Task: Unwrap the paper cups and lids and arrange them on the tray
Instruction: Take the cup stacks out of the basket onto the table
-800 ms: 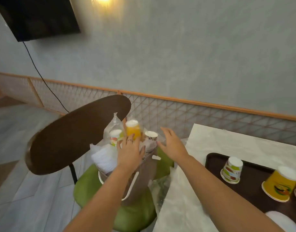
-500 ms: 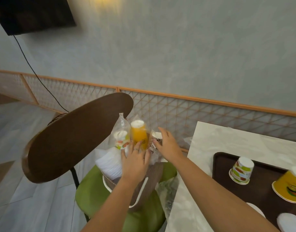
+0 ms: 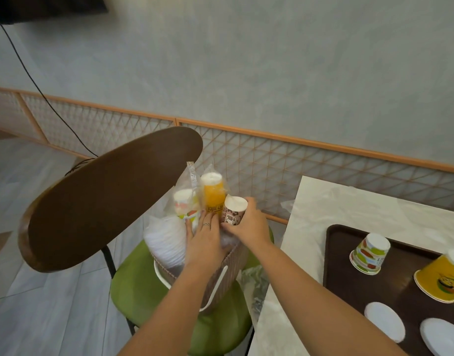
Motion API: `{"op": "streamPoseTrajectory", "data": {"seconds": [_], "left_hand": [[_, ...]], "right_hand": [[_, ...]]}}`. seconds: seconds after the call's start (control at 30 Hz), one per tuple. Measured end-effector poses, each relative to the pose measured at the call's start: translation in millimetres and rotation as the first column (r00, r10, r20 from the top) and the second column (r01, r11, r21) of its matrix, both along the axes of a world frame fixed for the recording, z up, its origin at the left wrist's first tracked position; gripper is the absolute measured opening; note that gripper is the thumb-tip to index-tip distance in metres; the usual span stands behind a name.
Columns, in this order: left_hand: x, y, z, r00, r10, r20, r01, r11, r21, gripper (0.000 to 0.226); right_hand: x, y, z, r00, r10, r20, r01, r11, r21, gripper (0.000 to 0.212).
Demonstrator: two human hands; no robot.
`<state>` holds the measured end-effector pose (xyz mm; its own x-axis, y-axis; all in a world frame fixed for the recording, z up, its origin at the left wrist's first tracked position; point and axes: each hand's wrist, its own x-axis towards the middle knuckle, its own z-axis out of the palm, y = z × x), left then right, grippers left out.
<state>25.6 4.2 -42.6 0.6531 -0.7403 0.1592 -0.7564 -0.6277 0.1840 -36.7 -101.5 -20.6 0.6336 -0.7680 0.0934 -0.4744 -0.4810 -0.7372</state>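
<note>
Fingers [image 3: 234, 228] of the right hand [image 3: 249, 224] curl round the brown wrapped cup stack [image 3: 233, 210], upright in the bag [image 3: 228, 265]. The left hand [image 3: 208, 236] lies flat, fingers spread, just left. The tray [image 3: 349, 283] sits well right, so the right hand is nearer.

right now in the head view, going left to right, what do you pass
chair back → stack of white lids → orange cup sleeve → brown printed cups held by the right hand → marble table → green-and-red cup → yellow cup
</note>
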Motion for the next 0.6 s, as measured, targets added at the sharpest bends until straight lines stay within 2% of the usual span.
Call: {"op": "streamPoseTrajectory", "data": {"seconds": [0.17,0.27,0.43,0.53,0.6], "left_hand": [[-2,2,7,0.998,-0.003,-0.058,0.004,1.000,0.023,0.072],[-4,3,9,0.995,-0.013,-0.095,0.011,1.000,-0.019,0.077],[-4,1,8,0.993,-0.002,-0.120,-0.005,0.998,-0.055,0.082],[-2,0,7,0.975,-0.040,-0.218,-0.008,0.977,-0.215,0.080],[-3,0,14,0.945,-0.073,-0.320,-0.033,0.950,-0.312,0.088]], "right_hand": [[-1,3,15,0.979,-0.005,0.203,-0.005,0.999,0.047,0.073],[0,2,45,0.935,0.037,0.353,-0.031,0.999,-0.025,0.071],[0,6,87,0.892,0.158,0.423,-0.109,0.984,-0.138,0.066],[-4,11,90,0.869,0.165,0.467,-0.111,0.984,-0.142,0.062],[-9,12,95,0.840,0.155,0.520,-0.091,0.985,-0.146,0.060]]}}
